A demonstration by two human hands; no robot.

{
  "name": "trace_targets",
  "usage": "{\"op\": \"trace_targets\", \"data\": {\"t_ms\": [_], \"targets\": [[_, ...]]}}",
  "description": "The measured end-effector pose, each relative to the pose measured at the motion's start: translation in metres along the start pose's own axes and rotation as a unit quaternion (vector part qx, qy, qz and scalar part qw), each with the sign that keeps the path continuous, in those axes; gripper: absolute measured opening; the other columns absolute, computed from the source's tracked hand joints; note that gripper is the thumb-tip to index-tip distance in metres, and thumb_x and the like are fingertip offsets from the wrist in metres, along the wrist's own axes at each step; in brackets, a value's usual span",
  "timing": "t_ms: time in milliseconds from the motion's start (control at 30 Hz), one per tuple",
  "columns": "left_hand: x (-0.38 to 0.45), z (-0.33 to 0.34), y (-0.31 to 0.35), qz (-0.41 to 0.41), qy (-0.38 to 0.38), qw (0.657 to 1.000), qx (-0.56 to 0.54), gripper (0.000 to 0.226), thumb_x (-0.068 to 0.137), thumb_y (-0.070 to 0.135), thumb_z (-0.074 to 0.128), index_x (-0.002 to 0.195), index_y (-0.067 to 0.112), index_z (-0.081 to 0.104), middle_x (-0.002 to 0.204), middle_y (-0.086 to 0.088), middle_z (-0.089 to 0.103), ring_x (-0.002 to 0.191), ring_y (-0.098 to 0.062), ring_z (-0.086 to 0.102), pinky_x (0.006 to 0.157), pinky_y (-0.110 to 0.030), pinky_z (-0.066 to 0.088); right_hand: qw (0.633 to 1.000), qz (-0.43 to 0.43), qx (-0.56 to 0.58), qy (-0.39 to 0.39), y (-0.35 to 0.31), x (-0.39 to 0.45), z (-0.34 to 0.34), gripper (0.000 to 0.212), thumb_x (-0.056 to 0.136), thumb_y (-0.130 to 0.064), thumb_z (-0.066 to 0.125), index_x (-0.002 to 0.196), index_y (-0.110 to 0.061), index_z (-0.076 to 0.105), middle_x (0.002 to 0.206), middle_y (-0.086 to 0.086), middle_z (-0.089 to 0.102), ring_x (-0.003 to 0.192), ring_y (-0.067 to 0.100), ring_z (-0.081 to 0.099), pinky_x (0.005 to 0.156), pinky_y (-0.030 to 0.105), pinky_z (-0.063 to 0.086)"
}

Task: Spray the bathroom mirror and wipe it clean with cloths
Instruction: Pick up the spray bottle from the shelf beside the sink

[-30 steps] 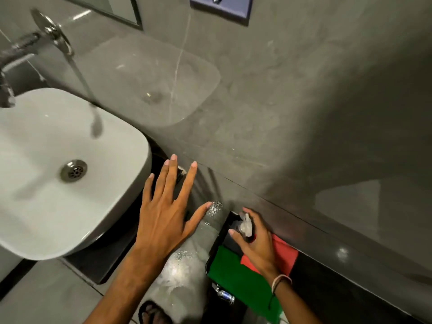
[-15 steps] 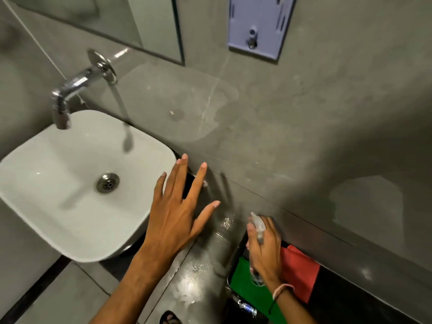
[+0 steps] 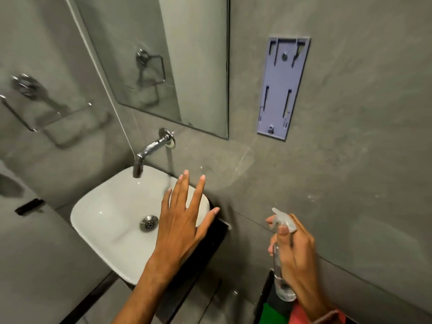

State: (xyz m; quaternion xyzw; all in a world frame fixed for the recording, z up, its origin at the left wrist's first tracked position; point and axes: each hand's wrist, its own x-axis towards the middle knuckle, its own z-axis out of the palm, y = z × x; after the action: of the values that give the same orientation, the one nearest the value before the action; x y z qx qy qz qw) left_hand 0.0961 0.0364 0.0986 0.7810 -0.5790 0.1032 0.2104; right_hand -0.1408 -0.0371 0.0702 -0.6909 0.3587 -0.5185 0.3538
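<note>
The bathroom mirror (image 3: 177, 66) hangs on the grey wall at the upper left, above the tap. My right hand (image 3: 295, 256) is shut on a clear spray bottle (image 3: 281, 272), held upright at the lower right, nozzle pointing left. My left hand (image 3: 182, 220) hovers open with fingers spread over the right edge of the white sink (image 3: 112, 218). A green cloth (image 3: 273, 314) and a red cloth (image 3: 298, 318) lie at the bottom edge, partly hidden by my right wrist.
A chrome tap (image 3: 149, 150) juts from the wall over the sink. A lilac plastic wall bracket (image 3: 281, 87) is fixed right of the mirror. A chrome towel ring (image 3: 28, 99) hangs on the left wall. A black ledge (image 3: 208, 249) lies under the sink.
My right hand has lifted the spray bottle up off the cloths. The view has tilted upward, bringing the mirror into sight. My left hand stays open and has risen over the sink.
</note>
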Motion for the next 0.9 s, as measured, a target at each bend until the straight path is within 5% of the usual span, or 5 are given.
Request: {"op": "trace_targets", "data": {"t_ms": [233, 367, 600, 733, 900], "targets": [[-0.010, 0.007, 0.009, 0.015, 0.002, 0.998, -0.068, 0.072, 0.096, 0.064, 0.042, 0.157, 0.029, 0.025, 0.166, -0.009, 0.029, 0.152, -0.025, 0.031, 0.120, -0.042, 0.035, 1.000, -0.011, -0.002, 0.014, -0.026, -0.004, -0.015, 0.064, 0.096, -0.074, 0.031, 0.098, -0.023, 0.068, 0.050, 0.004, 0.059, 0.045, 0.015, 0.061, 0.054, 0.021, 0.047], [-0.039, 0.065, 0.037, 0.092, -0.142, 0.982, -0.086, 0.068, 0.098, 0.053, 0.044, 0.155, 0.018, 0.032, 0.162, -0.012, 0.035, 0.148, -0.028, 0.037, 0.121, -0.038, 0.034, 0.999, 0.015, -0.013, 0.027, -0.020, -0.027, -0.034, 0.052, 0.099, -0.068, 0.032, 0.098, -0.028, 0.067, 0.050, 0.010, 0.059, 0.047, 0.018, 0.061, 0.056, 0.021, 0.050], [-0.109, 0.214, 0.099, 0.201, -0.456, 0.862, -0.094, 0.069, 0.098, 0.041, 0.051, 0.157, 0.018, 0.025, 0.167, -0.010, 0.023, 0.150, -0.029, 0.031, 0.122, -0.036, 0.029, 0.996, 0.080, -0.013, 0.044, 0.014, -0.065, -0.076, 0.053, 0.097, -0.071, 0.039, 0.099, -0.027, 0.068, 0.065, 0.008, 0.063, 0.050, 0.025, 0.060, 0.053, 0.027, 0.048], [-0.136, 0.276, 0.118, 0.217, -0.525, 0.822, -0.036, 0.074, 0.096, 0.040, 0.055, 0.158, 0.015, 0.023, 0.168, -0.014, 0.020, 0.149, -0.033, 0.033, 0.121, -0.040, 0.032, 0.993, 0.100, -0.035, 0.043, 0.036, -0.079, -0.097, 0.039, 0.097, -0.072, 0.038, 0.103, -0.045, 0.066, 0.075, 0.010, 0.061, 0.054, 0.018, 0.056, 0.056, 0.031, 0.042], [-0.155, 0.317, 0.135, 0.233, -0.510, 0.826, 0.051, 0.078, 0.088, 0.043, 0.063, 0.152, 0.016, 0.029, 0.158, -0.018, 0.034, 0.140, -0.038, 0.040, 0.120, -0.048, 0.024, 0.989, 0.131, -0.047, 0.049, 0.065, -0.083, -0.125, 0.056, 0.098, -0.070, 0.039, 0.102, -0.022, 0.068, 0.075, 0.011, 0.064, 0.059, 0.022, 0.064, 0.057, 0.036, 0.048]]}}
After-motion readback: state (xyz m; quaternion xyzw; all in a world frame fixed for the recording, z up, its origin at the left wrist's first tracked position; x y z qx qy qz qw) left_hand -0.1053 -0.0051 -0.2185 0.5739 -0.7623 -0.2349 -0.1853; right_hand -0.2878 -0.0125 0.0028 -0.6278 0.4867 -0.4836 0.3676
